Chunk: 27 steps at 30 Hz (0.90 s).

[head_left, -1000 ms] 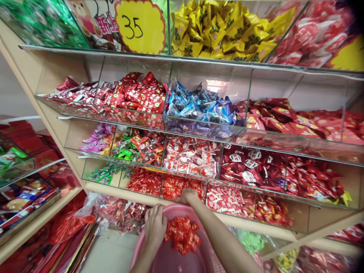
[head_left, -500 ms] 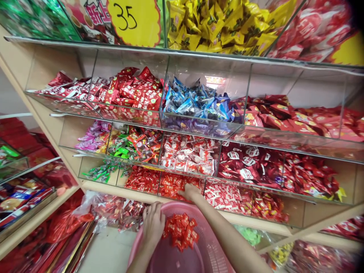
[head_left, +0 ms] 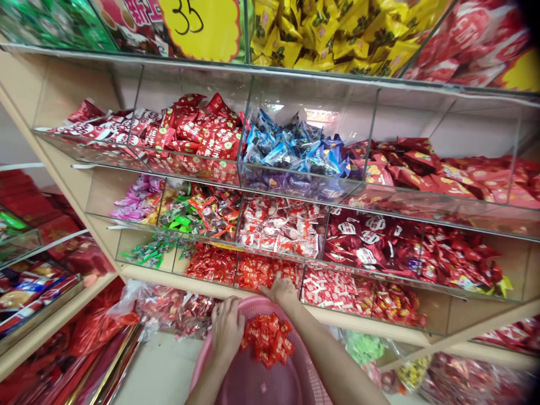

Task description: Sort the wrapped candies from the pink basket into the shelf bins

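My left hand [head_left: 228, 323] grips the left rim of a round pink plastic basket [head_left: 310, 343], its fingers hooked over the edge. A small pile of red-wrapped candies [head_left: 270, 340] lies inside, towards the basket's far side. My right hand [head_left: 282, 289] is at the front of a bottom-row bin of matching red-wrapped candies [head_left: 257, 271], just beyond the basket. Its thumb points left and a finger points up, apart from each other. I see nothing held in it, though part of the fingers is hard to make out.
Clear-fronted shelf bins rise ahead, with white-and-red candies [head_left: 280, 228], blue packets [head_left: 291, 146] and yellow packets [head_left: 337, 34]. A yellow price sign [head_left: 202, 28] reads 35. Bagged goods [head_left: 177, 309] lie below the lowest shelf. Another shelf [head_left: 42, 301] stands left.
My right hand has drawn back slightly towards the basket, and its fingers have turned from pointing left to pointing more upward. My left hand stays on the rim. The view has shifted slightly.
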Tool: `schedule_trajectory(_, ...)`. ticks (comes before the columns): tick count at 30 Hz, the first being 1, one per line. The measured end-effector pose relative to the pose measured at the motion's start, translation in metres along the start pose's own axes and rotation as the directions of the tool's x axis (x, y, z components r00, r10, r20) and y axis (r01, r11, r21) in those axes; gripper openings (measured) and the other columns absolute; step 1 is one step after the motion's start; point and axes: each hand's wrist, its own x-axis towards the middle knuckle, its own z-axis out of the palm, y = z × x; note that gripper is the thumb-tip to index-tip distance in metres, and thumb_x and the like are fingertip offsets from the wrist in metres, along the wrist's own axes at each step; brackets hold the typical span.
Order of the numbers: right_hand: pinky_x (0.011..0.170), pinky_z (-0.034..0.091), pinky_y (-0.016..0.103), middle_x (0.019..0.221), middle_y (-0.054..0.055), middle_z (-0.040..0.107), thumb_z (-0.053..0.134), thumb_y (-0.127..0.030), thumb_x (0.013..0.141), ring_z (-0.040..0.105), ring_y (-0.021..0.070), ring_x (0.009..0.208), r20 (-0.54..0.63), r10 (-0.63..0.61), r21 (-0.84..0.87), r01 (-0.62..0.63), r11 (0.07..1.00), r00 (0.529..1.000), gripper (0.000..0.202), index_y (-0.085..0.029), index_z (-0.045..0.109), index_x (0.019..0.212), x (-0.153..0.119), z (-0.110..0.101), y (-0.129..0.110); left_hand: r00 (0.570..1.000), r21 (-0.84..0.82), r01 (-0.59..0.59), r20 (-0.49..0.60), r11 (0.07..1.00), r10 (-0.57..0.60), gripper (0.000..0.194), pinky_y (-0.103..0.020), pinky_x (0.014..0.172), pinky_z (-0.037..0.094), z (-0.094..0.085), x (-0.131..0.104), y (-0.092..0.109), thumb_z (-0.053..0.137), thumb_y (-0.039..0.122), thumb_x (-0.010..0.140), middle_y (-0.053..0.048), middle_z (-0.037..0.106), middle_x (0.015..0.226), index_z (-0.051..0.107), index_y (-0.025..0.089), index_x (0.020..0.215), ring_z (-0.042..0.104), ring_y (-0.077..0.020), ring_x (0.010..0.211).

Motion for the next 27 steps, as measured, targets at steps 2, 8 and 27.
schedule_trajectory(2, 0.077, 0.042, 0.051, 0.126, 0.029, 0.037, 0.052, -0.065, 0.065, 0.043, 0.038, 0.114, 0.008, 0.073, -0.003, -0.073, 0.997, 0.997, 0.095, -0.01, 0.019, 0.135, 0.001, 0.002, 0.001, 1.0, 0.002, -0.005, -0.004, 1.0, 0.005, 0.033, -0.037, 0.096, 0.025, 0.001, 0.0, -0.001, 0.039, 0.015, 0.078, -0.004, 0.057, 0.11, 0.054, 0.021, 0.107, 0.046, -0.0184, 0.103)
schedule_trajectory(8, 0.08, 0.041, 0.049, 0.129, 0.023, 0.034, 0.059, -0.064, 0.058, 0.042, 0.0374, 0.114, 0.009, 0.116, 0.051, -0.116, 0.992, 0.993, 0.099, -0.016, 0.021, 0.135, 0.009, 0.007, 0.005, 1.0, 0.002, -0.003, -0.006, 1.0, 0.003, 0.033, -0.037, 0.096, 0.025, 0.003, -0.001, -0.002, 0.039, 0.016, 0.078, -0.004, 0.057, 0.111, 0.054, 0.021, 0.107, 0.046, -0.0184, 0.104)
schedule_trajectory(27, 0.081, 0.043, 0.044, 0.128, 0.021, 0.038, 0.067, -0.043, 0.063, 0.044, 0.0332, 0.113, 0.027, 0.099, 0.036, -0.1, 0.994, 0.995, 0.075, -0.016, 0.036, 0.126, 0.014, 0.0, 0.001, 0.999, 0.024, 0.005, 0.033, 1.0, -0.006, 0.033, -0.036, 0.094, 0.028, -0.002, 0.0, 0.003, 0.038, 0.016, 0.079, -0.004, 0.056, 0.109, 0.054, 0.02, 0.108, 0.045, -0.0186, 0.103)
